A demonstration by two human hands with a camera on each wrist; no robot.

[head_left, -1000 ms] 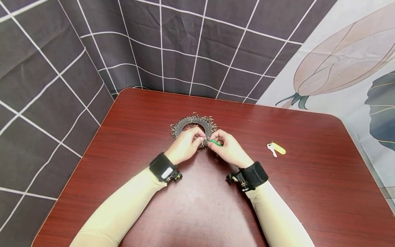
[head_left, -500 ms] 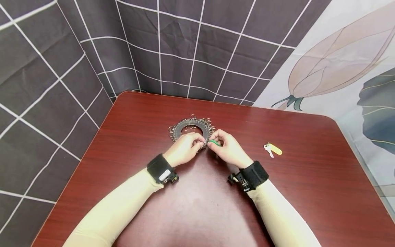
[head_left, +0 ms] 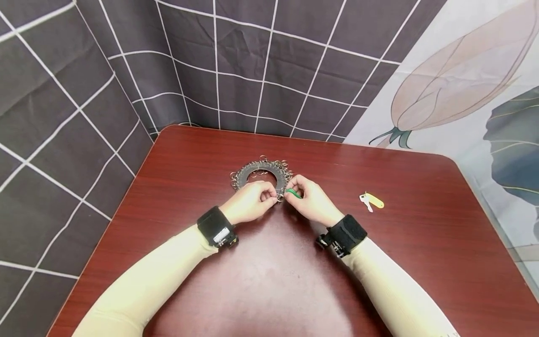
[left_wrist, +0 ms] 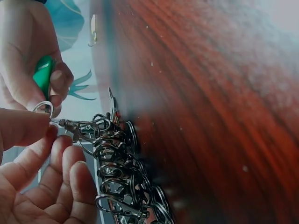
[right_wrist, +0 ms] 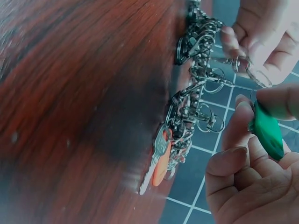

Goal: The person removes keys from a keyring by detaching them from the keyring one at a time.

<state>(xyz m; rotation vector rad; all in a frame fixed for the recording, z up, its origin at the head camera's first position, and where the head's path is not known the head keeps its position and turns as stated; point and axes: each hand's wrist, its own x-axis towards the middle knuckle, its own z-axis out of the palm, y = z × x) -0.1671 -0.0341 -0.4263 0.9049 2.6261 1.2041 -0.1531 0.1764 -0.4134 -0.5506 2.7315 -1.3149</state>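
Bench: the red wood-grain bench carries everything; only its framing has shifted slightly with the head camera.
Ring rack: the dark ring-shaped rack, fringed with metal clasps, lies on the bench beyond both hands, as a second ago.
Left hand: the left hand pinches the outer end of a clasp at the rack's near right edge; its fingertips have eased slightly toward the person.
Right hand: the right hand grips the green key tag between thumb and fingers; the gap to the left fingertips looks a little wider.
Green key tag: the green key tag is held off the bench, beside the clasp's split ring; whether they are linked, I cannot tell. The small shift reads as fine adjustment, not a finished step.
Yellow key tag: the yellow key tag and its key lie unmoved, well right of the rack.
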